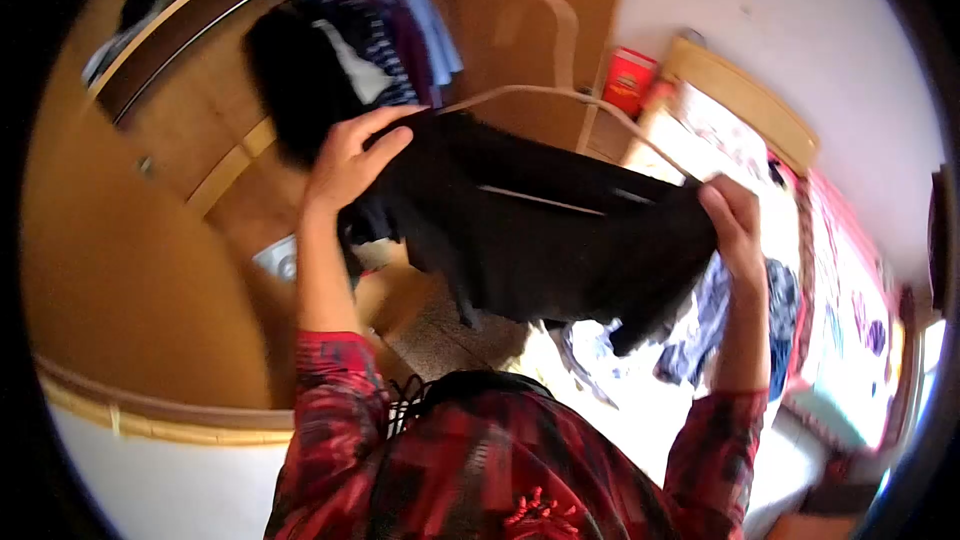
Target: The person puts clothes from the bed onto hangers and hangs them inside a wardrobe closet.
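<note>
A black garment (560, 250) hangs on a light-coloured hanger (520, 90), held up in front of me with its hook at the top. My left hand (360, 155) is at the garment's left shoulder, thumb and fingers apart, with the palm side hidden against the cloth. At the right shoulder my right hand (735, 220) grips the garment's edge near the end of the hanger. The hanger's lower bar shows through the neck opening.
An open wardrobe with hanging clothes (385, 40) stands at the upper left, its wooden door (140, 270) at the left. On the right are a bed with a wooden headboard (745, 100), piled clothes (700, 330) and a red bag (628, 80).
</note>
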Available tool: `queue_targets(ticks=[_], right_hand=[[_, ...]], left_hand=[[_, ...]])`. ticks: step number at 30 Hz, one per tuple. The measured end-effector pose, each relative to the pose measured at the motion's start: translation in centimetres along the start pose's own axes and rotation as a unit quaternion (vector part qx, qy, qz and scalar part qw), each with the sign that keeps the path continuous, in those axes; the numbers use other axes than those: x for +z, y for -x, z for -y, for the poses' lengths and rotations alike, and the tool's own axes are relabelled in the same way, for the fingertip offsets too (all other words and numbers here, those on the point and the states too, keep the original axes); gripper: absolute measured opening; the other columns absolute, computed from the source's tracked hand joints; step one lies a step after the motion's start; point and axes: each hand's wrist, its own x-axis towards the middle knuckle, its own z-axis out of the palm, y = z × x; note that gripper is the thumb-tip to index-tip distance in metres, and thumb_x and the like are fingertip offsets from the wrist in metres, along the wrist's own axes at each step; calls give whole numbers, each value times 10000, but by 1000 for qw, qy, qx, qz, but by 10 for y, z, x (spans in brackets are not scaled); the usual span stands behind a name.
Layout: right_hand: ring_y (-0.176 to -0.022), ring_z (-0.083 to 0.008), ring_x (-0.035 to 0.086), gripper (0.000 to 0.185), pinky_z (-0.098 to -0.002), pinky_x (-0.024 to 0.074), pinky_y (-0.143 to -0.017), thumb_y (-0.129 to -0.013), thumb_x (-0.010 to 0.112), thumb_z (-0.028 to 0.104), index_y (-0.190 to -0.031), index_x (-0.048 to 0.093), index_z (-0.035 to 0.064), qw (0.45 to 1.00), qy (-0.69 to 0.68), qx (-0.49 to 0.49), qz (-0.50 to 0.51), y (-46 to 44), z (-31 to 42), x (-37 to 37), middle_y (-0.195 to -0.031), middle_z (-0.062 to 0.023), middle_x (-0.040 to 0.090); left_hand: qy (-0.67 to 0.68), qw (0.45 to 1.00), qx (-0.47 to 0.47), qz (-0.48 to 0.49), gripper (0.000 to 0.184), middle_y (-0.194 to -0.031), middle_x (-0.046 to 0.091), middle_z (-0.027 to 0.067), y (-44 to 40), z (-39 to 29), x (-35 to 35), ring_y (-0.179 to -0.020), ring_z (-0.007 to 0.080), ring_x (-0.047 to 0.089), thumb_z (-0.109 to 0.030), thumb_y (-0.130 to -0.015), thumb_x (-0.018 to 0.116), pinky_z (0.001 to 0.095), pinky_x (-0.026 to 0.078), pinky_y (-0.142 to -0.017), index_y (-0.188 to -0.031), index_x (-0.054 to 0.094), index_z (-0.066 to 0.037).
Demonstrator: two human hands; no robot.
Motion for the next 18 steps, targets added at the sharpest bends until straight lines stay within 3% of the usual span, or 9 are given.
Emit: queue_targets(ticks=[3,5,7,9,11,12,13,15,18], right_hand=[[-639,-79,389,274,-256,341,-556,-918,521,193,-722,528,2,999,1,-3,45,-5,6,-17,-646,19,443],[-629,-64,412,270,-257,357,-552,-928,517,210,-751,552,10,991,-122,20,45,-1,-4,-21,-663,18,486],[-627,-59,455,259,-251,394,-582,-934,516,237,-800,584,26,916,-382,123,-19,5,-5,-16,-682,12,532],[-705,-66,507,266,-247,425,-640,-944,490,286,-922,591,41,906,-415,79,-36,13,-36,-17,-794,-7,579],[-853,-97,535,357,-243,435,-744,-941,475,355,-1072,560,35,867,-461,38,-184,26,-52,-1,-941,-32,583],[-975,-134,532,494,-262,431,-823,-924,469,437,-1201,495,29,857,-491,1,-160,36,-37,12,-1052,-46,565],[-1002,-141,528,488,-273,411,-874,-889,564,386,-1214,505,28,829,-542,-2,-138,42,-24,20,-1031,-47,579],[-929,-102,538,357,-261,431,-806,-862,633,278,-1107,572,25,929,-342,-19,-141,56,-22,27,-935,-45,608],[-813,-74,539,225,-236,442,-701,-845,657,182,-979,605,8,964,-187,61,-182,52,-15,21,-838,-38,623]], left_hand=[[-131,989,17,62,214,-784,616,199,-17,-26,6,-711,216,605,-132,-827,585,323,460,-697,-920,602,59],[-172,982,77,-7,176,-747,597,190,-18,-33,9,-664,212,568,-113,-827,571,315,447,-669,-886,592,51],[-154,987,40,-3,161,-696,564,163,-24,-40,2,-627,177,510,-94,-823,556,295,428,-636,-879,573,56],[-94,995,3,-18,149,-641,487,125,-29,-23,-7,-603,144,420,-84,-822,545,289,397,-596,-862,552,59],[-143,990,-1,-17,160,-610,415,70,-28,-24,-13,-614,120,372,-88,-829,547,291,361,-566,-831,521,70],[-140,990,-10,-7,176,-623,446,54,-28,-20,-17,-628,114,387,-101,-840,558,282,370,-579,-850,537,74],[-138,990,-22,6,193,-637,477,39,-29,-18,-20,-642,107,402,-113,-851,568,273,378,-592,-869,554,78],[-119,993,-25,10,217,-668,516,33,-29,-24,-18,-663,102,428,-134,-861,579,264,392,-616,-912,575,77],[-127,991,-30,2,265,-733,585,35,-27,-27,-20,-707,100,481,-171,-874,595,249,416,-663,-991,603,66]])
